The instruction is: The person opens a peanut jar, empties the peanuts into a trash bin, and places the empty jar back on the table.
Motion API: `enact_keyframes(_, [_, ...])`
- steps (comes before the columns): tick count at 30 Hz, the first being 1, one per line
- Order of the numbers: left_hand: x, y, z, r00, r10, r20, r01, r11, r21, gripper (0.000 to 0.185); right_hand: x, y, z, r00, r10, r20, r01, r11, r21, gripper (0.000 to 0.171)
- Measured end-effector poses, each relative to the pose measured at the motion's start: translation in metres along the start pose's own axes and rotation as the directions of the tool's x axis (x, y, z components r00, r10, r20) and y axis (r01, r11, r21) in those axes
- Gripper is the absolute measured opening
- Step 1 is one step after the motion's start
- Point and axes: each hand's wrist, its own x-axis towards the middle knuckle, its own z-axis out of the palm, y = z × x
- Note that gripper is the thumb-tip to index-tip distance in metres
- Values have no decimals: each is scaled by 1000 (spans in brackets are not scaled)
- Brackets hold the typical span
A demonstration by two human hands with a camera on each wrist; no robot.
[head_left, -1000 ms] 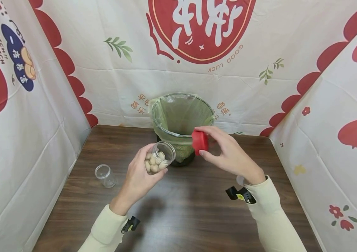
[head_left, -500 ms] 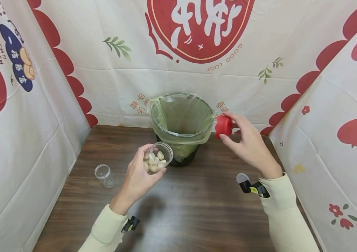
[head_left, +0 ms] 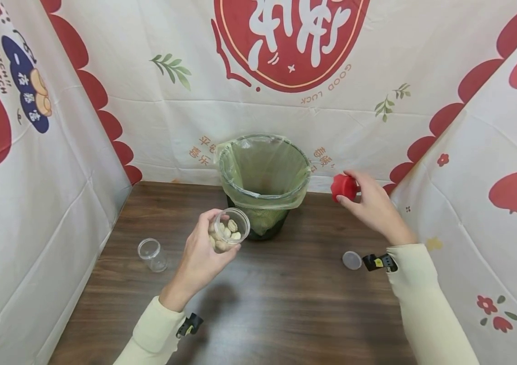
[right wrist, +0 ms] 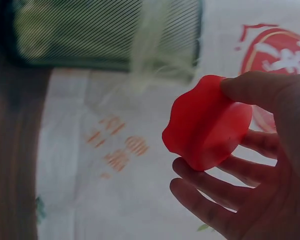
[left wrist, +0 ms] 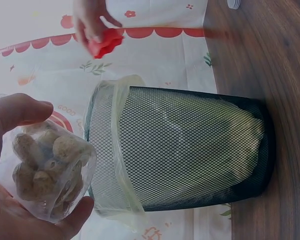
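Red lid [head_left: 343, 187] carried rightward, jar [head_left: 228, 230] gripped

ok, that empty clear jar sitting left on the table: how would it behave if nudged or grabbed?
The empty clear jar looks thin-walled and holds nothing, so it is probably light and would likely slide on the table when nudged. It stands upright and open-mouthed; once tipped, its round body would likely roll. The smooth wall may be slippery.
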Motion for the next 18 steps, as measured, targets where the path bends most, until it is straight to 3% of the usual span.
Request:
enact_keyframes(9, [1, 1, -2, 999, -35, -3, 35, 999, -19, 79, 15, 44, 15, 985, 74, 158, -62, 995, -80, 72])
enact_keyframes(18, [2, 0, -3, 999, -38, -14, 38, 999, -16, 80, 21, 86, 37, 967, 95, 235, -64, 989, -136, 68])
